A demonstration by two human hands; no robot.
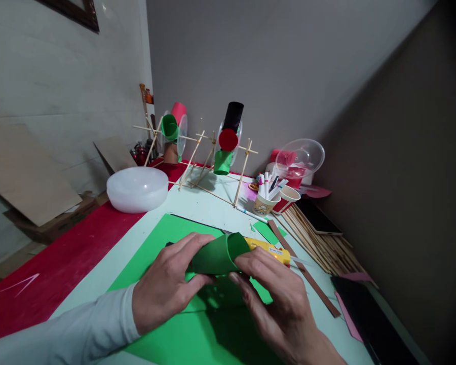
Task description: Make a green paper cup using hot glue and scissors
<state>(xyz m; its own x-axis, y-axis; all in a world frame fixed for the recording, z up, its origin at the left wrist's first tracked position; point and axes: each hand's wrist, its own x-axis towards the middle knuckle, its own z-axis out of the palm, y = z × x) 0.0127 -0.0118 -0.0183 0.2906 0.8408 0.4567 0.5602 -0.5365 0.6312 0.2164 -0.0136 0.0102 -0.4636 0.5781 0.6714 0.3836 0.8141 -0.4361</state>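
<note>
Both hands hold a rolled tube of green foam sheet (pixel 218 255) just above a flat green sheet (pixel 182 339) on the table. My left hand (pixel 167 284) wraps the tube from the left, fingers curled over its top. From the right, my right hand (pixel 277 299) presses the tube's seam with thumb and fingers. A yellow glue gun (pixel 269 250) lies just behind the tube.
A stick frame (pixel 209 167) with green, red and black paper tubes stands at the back. A white bowl (pixel 137 188) sits at left, cups of markers (pixel 268 197) and a clear bowl (pixel 299 157) at right, and a bundle of wooden sticks (pixel 323 243) beside them.
</note>
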